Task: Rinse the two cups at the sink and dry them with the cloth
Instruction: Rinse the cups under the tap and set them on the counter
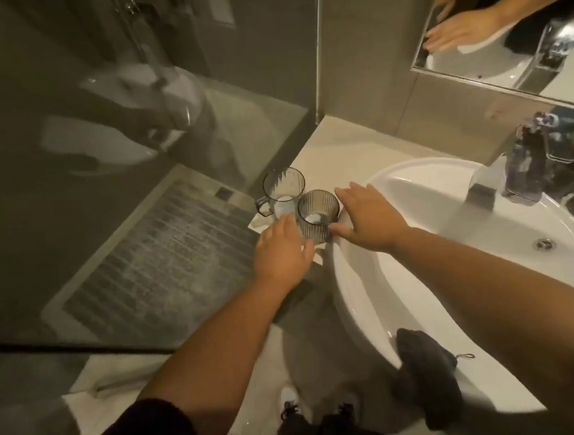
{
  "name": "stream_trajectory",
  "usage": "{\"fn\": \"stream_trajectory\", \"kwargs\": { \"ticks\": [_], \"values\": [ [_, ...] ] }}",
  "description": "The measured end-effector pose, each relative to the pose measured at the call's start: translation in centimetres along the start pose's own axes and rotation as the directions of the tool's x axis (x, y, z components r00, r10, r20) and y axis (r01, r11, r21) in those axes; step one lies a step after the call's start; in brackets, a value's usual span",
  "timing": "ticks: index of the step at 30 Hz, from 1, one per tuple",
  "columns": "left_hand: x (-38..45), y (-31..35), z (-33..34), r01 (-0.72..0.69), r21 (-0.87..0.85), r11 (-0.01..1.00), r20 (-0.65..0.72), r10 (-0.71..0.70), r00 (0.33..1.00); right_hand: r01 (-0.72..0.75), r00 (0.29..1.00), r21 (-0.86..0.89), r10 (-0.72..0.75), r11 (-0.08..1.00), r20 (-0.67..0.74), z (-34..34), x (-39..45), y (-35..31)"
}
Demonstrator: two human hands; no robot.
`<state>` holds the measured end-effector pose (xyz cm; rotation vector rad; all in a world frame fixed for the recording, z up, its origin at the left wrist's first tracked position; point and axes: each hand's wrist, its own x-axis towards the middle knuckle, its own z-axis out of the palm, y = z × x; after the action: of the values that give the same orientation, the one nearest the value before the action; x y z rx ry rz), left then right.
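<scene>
Two smoky glass cups, a handled cup (282,192) and a ribbed cup (318,215), stand touching on a white napkin (257,223) at the desk's (328,152) left edge beside the sink (361,300), with the left hand (281,252) and right hand (368,217) flanking the ribbed cup, fingers straight, and a dark cloth (425,374) draped over the sink's near rim.

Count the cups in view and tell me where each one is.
2. The far cup and the near cup both stand upright on the counter left of the sink, side by side. None seems hidden.
</scene>
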<state>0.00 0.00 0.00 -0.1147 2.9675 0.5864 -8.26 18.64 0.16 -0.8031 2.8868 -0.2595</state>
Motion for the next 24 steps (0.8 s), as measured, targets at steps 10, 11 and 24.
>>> {"fn": "stream_trajectory", "kwargs": {
  "ticks": [10, 11, 24],
  "values": [
    [2.5, 0.3, 1.3, 0.100, -0.195, 0.976, 0.106, -0.080, 0.991, -0.013, 0.998, 0.120, 0.005, 0.993, 0.068, -1.1, 2.4, -0.5],
    [2.6, 0.4, 1.3, 0.117, -0.239, 0.964, 0.108, -0.093, 0.990, -0.017, 0.998, 0.131, 0.009, 0.991, 0.064, -1.0, 2.4, -0.6],
    [1.1, 0.5, -3.5, 0.036, -0.591, 0.806, 0.000, -0.044, 0.999, -0.137, 0.986, 0.515, 0.165, 0.846, -0.010, -5.6, -0.2, -3.6]
  ]
}}
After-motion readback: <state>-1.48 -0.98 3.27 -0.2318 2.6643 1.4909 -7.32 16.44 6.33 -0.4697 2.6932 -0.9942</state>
